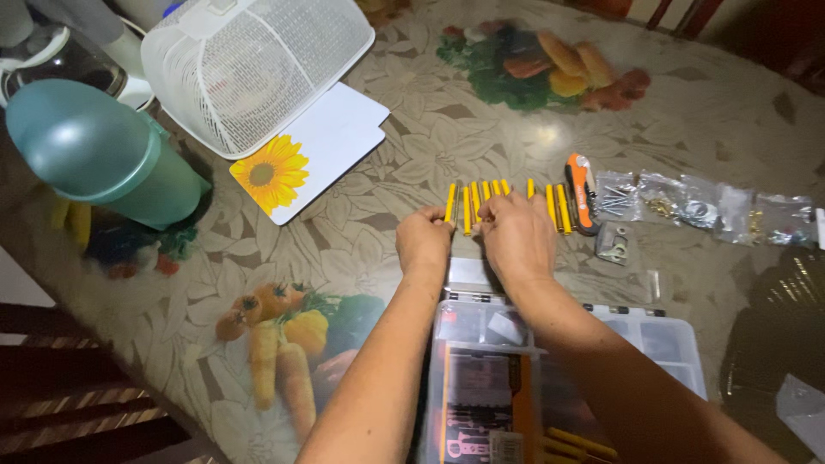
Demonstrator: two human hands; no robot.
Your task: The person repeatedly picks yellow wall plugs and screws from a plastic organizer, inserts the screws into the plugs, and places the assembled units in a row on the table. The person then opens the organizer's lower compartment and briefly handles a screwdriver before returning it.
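Both hands' grip (468,236) on yellow pegs (473,202)

Far left of the fingers: teal jug (99,155), white mesh basket (253,64), sunflower card (309,155). Just right: orange folding knife (582,194), small hardware bags (713,206). All on floral counter (412,129).

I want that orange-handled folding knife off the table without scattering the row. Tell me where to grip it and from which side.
Probably best to grip the orange folding knife across its long handle near the middle, coming from above. It lies flat, lengthwise away from the person. Yellow sticks lie close along one side and small clear bags on the other, so a sideways approach would likely disturb them.
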